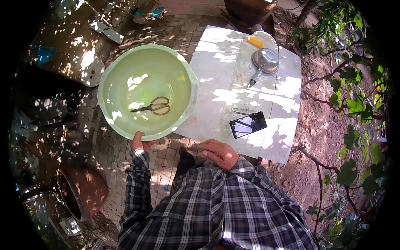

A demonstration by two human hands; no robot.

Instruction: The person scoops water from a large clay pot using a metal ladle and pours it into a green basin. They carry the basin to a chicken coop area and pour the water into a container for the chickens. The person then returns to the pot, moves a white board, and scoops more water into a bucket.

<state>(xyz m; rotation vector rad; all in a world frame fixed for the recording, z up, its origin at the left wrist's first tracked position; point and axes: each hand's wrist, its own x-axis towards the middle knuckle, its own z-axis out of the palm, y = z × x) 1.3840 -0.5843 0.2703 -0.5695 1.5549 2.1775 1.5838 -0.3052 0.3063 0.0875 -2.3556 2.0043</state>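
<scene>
My left hand (pixel 140 143) grips the near rim of a large pale green plastic basin (pixel 145 68), its thumb over the edge. Inside the basin lies a pair of scissors (pixel 160 106) with orange-brown loop handles and dark blades pointing left. The basin's right side overlaps the left edge of a light-coloured table (pixel 206 106). My right hand (pixel 220 153) is in front of my body at the table's near edge, fingers loosely curled and pointing left; no object shows in it. A dark-cased smartphone (pixel 248 125) lies on the table beyond it.
Toward the table's far end are an upturned metal saucepan (pixel 265 61) and a yellow object (pixel 255 42). Behind stands a large brown pot (pixel 250 12). A clay pot (pixel 82 193) lies tipped on the brick paving at lower left. Vine branches (pixel 325 164) reach in from the right.
</scene>
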